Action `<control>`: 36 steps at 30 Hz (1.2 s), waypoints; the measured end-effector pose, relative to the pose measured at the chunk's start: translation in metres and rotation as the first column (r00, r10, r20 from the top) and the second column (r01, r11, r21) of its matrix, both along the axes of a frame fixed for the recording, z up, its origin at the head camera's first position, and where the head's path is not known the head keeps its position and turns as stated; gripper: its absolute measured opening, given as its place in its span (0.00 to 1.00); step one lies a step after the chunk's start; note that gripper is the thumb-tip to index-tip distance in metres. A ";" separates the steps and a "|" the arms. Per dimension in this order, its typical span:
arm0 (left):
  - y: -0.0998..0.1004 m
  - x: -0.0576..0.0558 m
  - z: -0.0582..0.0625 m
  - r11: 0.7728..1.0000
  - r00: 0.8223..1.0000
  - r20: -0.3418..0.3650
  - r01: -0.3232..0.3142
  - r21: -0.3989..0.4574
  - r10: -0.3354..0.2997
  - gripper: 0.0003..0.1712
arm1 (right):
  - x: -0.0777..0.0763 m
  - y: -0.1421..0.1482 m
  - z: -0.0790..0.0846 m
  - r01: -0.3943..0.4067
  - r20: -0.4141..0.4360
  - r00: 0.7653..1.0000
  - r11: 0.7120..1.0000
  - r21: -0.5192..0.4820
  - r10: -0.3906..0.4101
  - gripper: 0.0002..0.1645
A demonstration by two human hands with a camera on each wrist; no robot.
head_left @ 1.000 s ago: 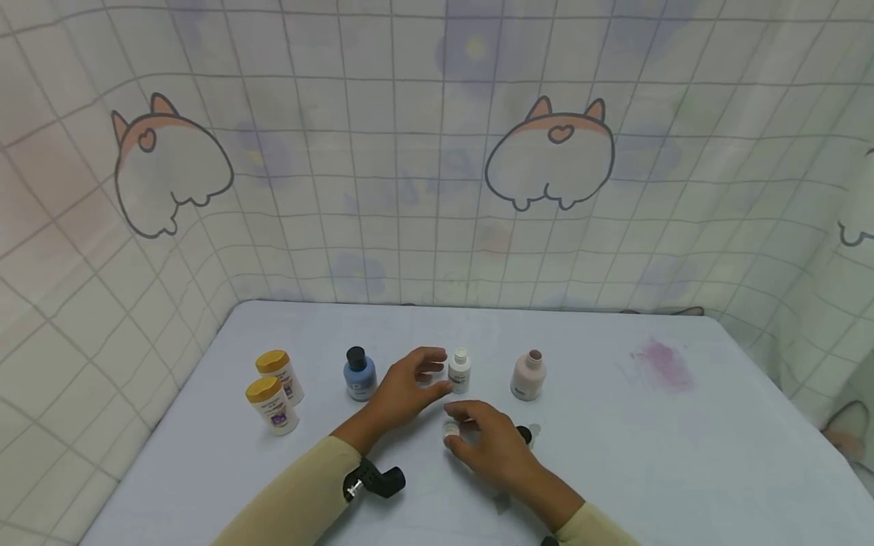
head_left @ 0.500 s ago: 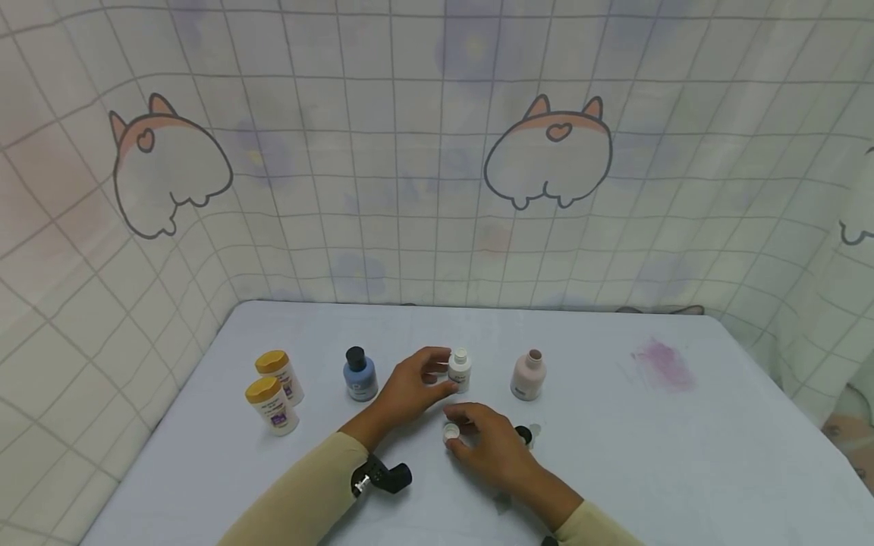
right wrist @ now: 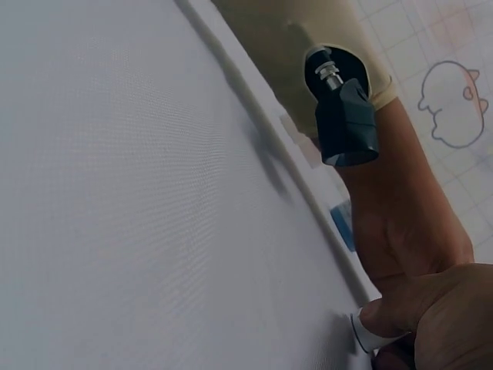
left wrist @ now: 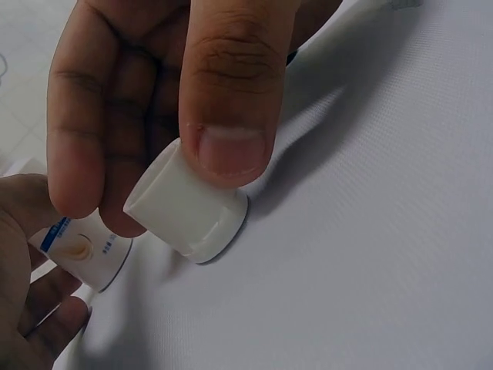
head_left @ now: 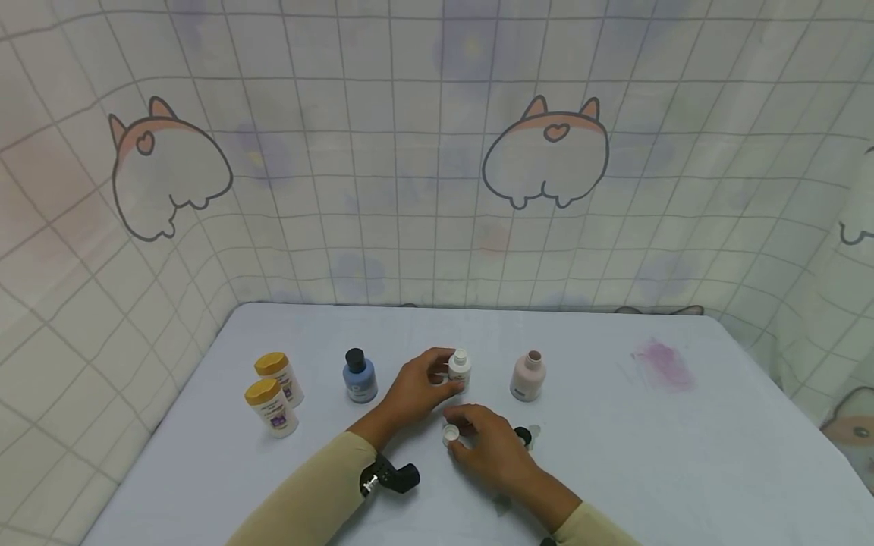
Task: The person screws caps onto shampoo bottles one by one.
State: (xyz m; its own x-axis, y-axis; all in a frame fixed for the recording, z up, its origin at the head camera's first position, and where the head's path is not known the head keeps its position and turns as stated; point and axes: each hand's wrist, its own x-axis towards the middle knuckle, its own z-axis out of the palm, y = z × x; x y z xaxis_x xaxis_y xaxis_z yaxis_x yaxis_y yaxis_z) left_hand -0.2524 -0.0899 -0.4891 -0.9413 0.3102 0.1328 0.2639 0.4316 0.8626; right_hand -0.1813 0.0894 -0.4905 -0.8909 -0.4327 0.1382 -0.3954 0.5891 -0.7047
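Observation:
In the head view my left hand (head_left: pixel 423 390) holds a small white bottle (head_left: pixel 460 368) that stands upright with its white top on. The left wrist view shows its thumb and fingers about this bottle (left wrist: pixel 100 258), at the left edge. Just in front, my right hand (head_left: pixel 495 451) pinches a white cap (head_left: pixel 450 434) on the table. Close up in the left wrist view, the thumb presses on the near side of the cap (left wrist: pixel 181 206), fingers beyond it. Against the right hand's far side lies a round black cap (head_left: pixel 523 436), partly hidden.
Left of the hands stands a blue bottle (head_left: pixel 359 379) with a black cap. Farther left are two yellow-lidded white tubs (head_left: pixel 273 417). An uncapped pink bottle (head_left: pixel 528 378) stands on the right. A pink stain (head_left: pixel 662 364) marks the white table (head_left: pixel 614 470).
My left hand has moved a little to the right, from beside the white bottle to a hold on it. The right hand and the cap have stayed almost in place.

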 end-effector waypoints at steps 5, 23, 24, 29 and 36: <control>0.002 -0.001 0.000 1.000 1.000 -0.024 -0.008 0.009 0.008 0.28 | 0.000 0.000 -0.001 0.000 0.005 1.000 1.000 -0.001 0.000 0.23; -0.001 0.007 0.001 1.000 1.000 0.006 -0.029 0.003 0.029 0.27 | 0.008 0.001 0.007 -0.037 0.011 0.999 0.995 -0.094 0.038 0.23; -0.001 0.007 0.001 1.000 1.000 0.007 -0.028 0.005 0.028 0.27 | 0.008 0.002 0.008 -0.034 0.011 0.999 0.995 -0.094 0.035 0.23; -0.002 0.010 0.002 1.000 1.000 0.004 -0.029 0.004 0.029 0.26 | 0.011 0.004 0.013 -0.005 0.007 1.000 0.998 -0.062 0.006 0.24; -0.005 0.015 0.008 0.999 1.000 0.018 -0.017 0.029 0.017 0.26 | 0.014 0.008 0.017 0.005 0.019 1.000 0.997 -0.079 -0.003 0.24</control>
